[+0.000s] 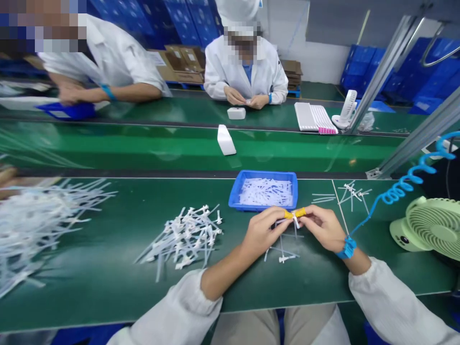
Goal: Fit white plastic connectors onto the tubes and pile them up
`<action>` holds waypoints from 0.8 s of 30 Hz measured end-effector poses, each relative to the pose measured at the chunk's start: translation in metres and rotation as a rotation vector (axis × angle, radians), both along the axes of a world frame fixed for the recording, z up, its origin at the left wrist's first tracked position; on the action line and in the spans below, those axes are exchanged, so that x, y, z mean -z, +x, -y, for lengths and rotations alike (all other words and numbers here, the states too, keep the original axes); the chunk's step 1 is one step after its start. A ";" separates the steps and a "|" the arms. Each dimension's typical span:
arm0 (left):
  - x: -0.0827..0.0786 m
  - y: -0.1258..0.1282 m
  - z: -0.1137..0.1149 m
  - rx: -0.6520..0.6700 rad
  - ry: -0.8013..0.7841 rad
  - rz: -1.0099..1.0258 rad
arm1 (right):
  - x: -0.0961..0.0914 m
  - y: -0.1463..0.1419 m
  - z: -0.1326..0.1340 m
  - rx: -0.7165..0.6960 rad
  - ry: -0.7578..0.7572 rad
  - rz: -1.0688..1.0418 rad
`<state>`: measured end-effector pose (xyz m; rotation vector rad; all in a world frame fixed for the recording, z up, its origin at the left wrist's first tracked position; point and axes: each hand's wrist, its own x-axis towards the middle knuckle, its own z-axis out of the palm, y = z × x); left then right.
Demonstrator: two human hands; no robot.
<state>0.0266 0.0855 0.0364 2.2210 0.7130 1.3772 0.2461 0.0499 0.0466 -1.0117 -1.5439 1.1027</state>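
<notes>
My left hand [264, 229] and my right hand [324, 229] meet over the bench, fingertips closed in a pinch. Yellow covers wrap some of the fingertips. Between them is a small white plastic tube connector [296, 221], with thin clear tubing near it; the fingers partly hide it. Just beyond my hands stands a blue tray [234, 194] filled with short translucent tube pieces [266, 191]. Below my hands lie a few loose tubes with a white connector [283, 259]. To the left is a pile of tubes with white connectors [185, 235].
A larger, blurred tube pile [39, 225] spreads at far left. On the right are a green fan [427, 227], a coiled blue cord [398, 189] joined to my wristband, and more tubes [354, 192]. A white block [226, 140] lies on the green belt; two co-workers sit beyond it.
</notes>
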 end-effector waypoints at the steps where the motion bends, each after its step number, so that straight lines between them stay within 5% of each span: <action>1: 0.000 0.000 0.000 -0.016 0.021 -0.014 | -0.001 0.001 0.000 -0.010 0.005 0.009; 12: 0.005 -0.001 0.002 -0.096 -0.069 -0.112 | -0.006 0.004 0.001 -0.059 0.275 0.261; 24: 0.004 0.000 -0.001 -0.119 -0.087 -0.064 | -0.003 -0.001 0.004 0.127 0.128 0.215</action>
